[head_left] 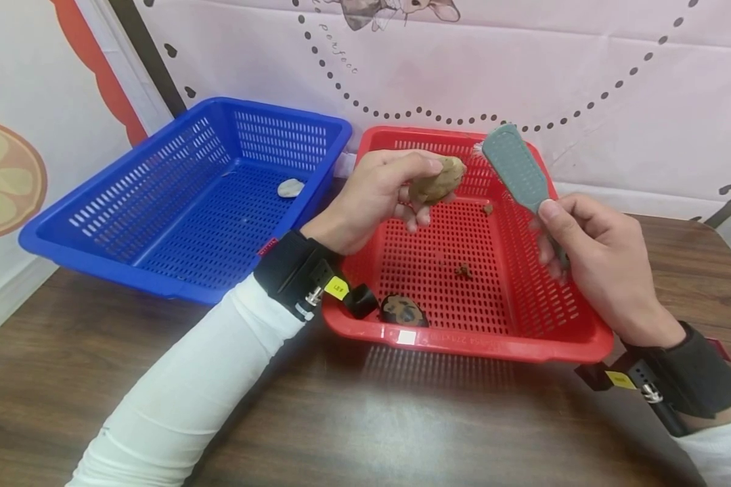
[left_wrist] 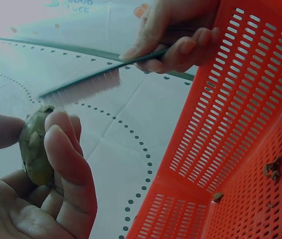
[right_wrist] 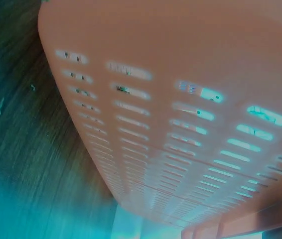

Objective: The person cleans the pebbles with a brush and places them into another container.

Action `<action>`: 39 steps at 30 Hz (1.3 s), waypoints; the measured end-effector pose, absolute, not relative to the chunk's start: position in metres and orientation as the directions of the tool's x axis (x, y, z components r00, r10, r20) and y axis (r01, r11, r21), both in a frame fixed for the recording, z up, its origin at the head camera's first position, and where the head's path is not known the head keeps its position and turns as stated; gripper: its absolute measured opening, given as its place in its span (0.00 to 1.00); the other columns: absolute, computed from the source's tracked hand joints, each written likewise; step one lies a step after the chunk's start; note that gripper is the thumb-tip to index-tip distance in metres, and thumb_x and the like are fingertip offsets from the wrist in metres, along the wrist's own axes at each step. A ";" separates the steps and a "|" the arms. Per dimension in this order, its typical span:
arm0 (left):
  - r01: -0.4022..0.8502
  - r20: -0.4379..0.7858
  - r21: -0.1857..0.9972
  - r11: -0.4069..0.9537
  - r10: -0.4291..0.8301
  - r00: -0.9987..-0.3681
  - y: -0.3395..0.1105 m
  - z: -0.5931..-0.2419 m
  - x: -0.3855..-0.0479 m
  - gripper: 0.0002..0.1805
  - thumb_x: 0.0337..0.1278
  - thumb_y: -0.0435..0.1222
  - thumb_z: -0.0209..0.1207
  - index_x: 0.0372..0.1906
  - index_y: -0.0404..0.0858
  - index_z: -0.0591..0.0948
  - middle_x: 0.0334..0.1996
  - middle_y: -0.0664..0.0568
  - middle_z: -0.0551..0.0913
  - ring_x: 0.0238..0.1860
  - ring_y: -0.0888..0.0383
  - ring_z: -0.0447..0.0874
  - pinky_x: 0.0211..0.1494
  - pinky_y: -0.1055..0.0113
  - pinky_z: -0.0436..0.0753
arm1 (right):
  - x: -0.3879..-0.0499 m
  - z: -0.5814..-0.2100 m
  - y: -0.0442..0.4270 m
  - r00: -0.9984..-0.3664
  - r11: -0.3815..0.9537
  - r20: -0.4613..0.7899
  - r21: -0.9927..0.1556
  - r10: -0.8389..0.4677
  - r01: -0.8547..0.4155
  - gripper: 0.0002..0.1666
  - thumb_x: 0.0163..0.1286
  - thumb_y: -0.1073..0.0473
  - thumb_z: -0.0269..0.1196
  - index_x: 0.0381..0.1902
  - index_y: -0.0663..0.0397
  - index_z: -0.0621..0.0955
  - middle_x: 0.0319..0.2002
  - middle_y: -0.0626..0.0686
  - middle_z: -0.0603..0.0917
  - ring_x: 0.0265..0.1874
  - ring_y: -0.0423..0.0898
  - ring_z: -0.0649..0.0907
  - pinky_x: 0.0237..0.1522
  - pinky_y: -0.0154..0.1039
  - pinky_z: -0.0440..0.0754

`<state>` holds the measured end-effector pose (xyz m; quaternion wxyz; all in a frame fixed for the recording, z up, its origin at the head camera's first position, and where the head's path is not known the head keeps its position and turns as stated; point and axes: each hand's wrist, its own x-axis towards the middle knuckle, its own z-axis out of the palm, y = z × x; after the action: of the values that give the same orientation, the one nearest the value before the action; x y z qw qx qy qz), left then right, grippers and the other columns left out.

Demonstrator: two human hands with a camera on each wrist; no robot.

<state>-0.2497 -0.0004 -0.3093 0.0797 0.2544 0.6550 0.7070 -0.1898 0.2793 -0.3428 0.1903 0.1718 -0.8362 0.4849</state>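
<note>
Over the red basket, my left hand pinches a muddy, yellowish-brown stone between thumb and fingers. In the left wrist view the stone looks greenish and smooth, with dark dirt at its top. My right hand grips a grey-green brush by its handle, head raised and tilted to the left. Its pale bristles face down towards the stone; whether they touch it I cannot tell. Only the red basket's slotted wall shows in the right wrist view, without the hand.
In the red basket lie a dark, brown-patched stone at the near left and small brown clumps. Left of it stands a blue basket holding a white stone. Both baskets stand on a wooden table before a printed cloth.
</note>
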 end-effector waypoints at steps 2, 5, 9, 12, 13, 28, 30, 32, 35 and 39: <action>0.214 0.253 0.967 -0.137 0.442 -0.861 0.000 -0.309 -0.250 0.19 0.80 0.38 0.52 0.60 0.30 0.84 0.44 0.38 0.87 0.24 0.54 0.82 0.28 0.69 0.84 | -0.189 -0.343 0.280 -0.865 0.450 0.487 -0.750 -0.122 -0.485 0.10 0.81 0.61 0.61 0.42 0.64 0.81 0.24 0.53 0.81 0.18 0.45 0.78 0.21 0.31 0.79; 0.194 0.249 0.967 -0.166 0.440 -0.863 0.001 -0.309 -0.250 0.18 0.82 0.37 0.52 0.59 0.30 0.84 0.42 0.37 0.87 0.24 0.54 0.83 0.29 0.68 0.85 | -0.187 -0.342 0.280 -0.864 0.459 0.473 -0.737 -0.172 -0.495 0.08 0.80 0.62 0.62 0.42 0.64 0.81 0.24 0.53 0.81 0.19 0.45 0.78 0.21 0.31 0.80; 0.170 0.241 0.966 -0.195 0.441 -0.864 0.002 -0.308 -0.250 0.16 0.83 0.36 0.51 0.57 0.29 0.83 0.38 0.39 0.86 0.23 0.55 0.84 0.29 0.68 0.86 | -0.188 -0.341 0.280 -0.861 0.501 0.464 -0.705 -0.211 -0.503 0.07 0.80 0.62 0.63 0.43 0.62 0.82 0.24 0.52 0.81 0.18 0.44 0.78 0.21 0.31 0.79; 0.164 0.236 0.967 -0.194 0.446 -0.863 0.002 -0.308 -0.250 0.15 0.83 0.36 0.51 0.55 0.30 0.83 0.36 0.41 0.86 0.23 0.55 0.84 0.29 0.69 0.86 | -0.190 -0.341 0.280 -0.861 0.508 0.466 -0.702 -0.203 -0.499 0.07 0.80 0.61 0.64 0.43 0.61 0.82 0.24 0.52 0.82 0.18 0.44 0.78 0.21 0.30 0.79; 0.164 0.235 0.968 -0.192 0.449 -0.862 0.002 -0.308 -0.251 0.15 0.83 0.36 0.51 0.54 0.30 0.83 0.36 0.41 0.87 0.22 0.55 0.84 0.29 0.69 0.86 | -0.190 -0.342 0.280 -0.863 0.514 0.466 -0.700 -0.197 -0.496 0.07 0.80 0.61 0.64 0.43 0.60 0.83 0.24 0.52 0.82 0.18 0.44 0.78 0.21 0.30 0.79; 0.195 0.253 0.966 -0.169 0.468 -0.847 0.000 -0.309 -0.250 0.20 0.83 0.37 0.49 0.66 0.31 0.81 0.42 0.36 0.88 0.22 0.55 0.84 0.29 0.69 0.86 | -0.190 -0.344 0.280 -0.874 0.527 0.467 -0.713 -0.136 -0.463 0.08 0.80 0.58 0.64 0.45 0.59 0.83 0.25 0.52 0.83 0.19 0.45 0.80 0.24 0.27 0.82; 0.195 0.253 0.966 -0.169 0.470 -0.846 0.000 -0.309 -0.250 0.20 0.83 0.36 0.49 0.66 0.31 0.81 0.42 0.36 0.88 0.23 0.55 0.85 0.29 0.69 0.86 | -0.190 -0.344 0.280 -0.874 0.525 0.469 -0.715 -0.129 -0.461 0.09 0.80 0.58 0.64 0.45 0.59 0.83 0.26 0.52 0.83 0.19 0.46 0.80 0.24 0.27 0.82; 0.196 0.257 0.965 -0.174 0.470 -0.844 0.000 -0.309 -0.250 0.20 0.82 0.36 0.49 0.65 0.30 0.81 0.42 0.36 0.88 0.22 0.55 0.85 0.29 0.69 0.86 | -0.190 -0.344 0.280 -0.873 0.524 0.471 -0.717 -0.124 -0.461 0.09 0.80 0.58 0.64 0.44 0.60 0.83 0.26 0.51 0.83 0.19 0.46 0.80 0.24 0.27 0.82; 0.198 0.259 0.964 -0.176 0.465 -0.847 0.000 -0.308 -0.250 0.19 0.81 0.36 0.50 0.64 0.29 0.81 0.42 0.36 0.88 0.22 0.55 0.85 0.28 0.69 0.86 | -0.190 -0.344 0.280 -0.873 0.511 0.474 -0.725 -0.116 -0.462 0.09 0.81 0.58 0.63 0.44 0.60 0.82 0.26 0.52 0.83 0.19 0.45 0.80 0.23 0.28 0.82; 0.206 0.259 0.964 -0.165 0.446 -0.856 0.000 -0.309 -0.250 0.19 0.81 0.36 0.51 0.63 0.30 0.82 0.43 0.37 0.88 0.22 0.55 0.85 0.28 0.68 0.86 | -0.190 -0.345 0.280 -0.867 0.485 0.486 -0.736 -0.107 -0.473 0.09 0.81 0.59 0.62 0.45 0.61 0.82 0.26 0.52 0.83 0.19 0.45 0.80 0.23 0.28 0.82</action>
<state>-0.2498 -0.0003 -0.3087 0.0834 0.2546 0.6407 0.7195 -0.1899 0.2801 -0.3446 0.1914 0.1725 -0.8401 0.4773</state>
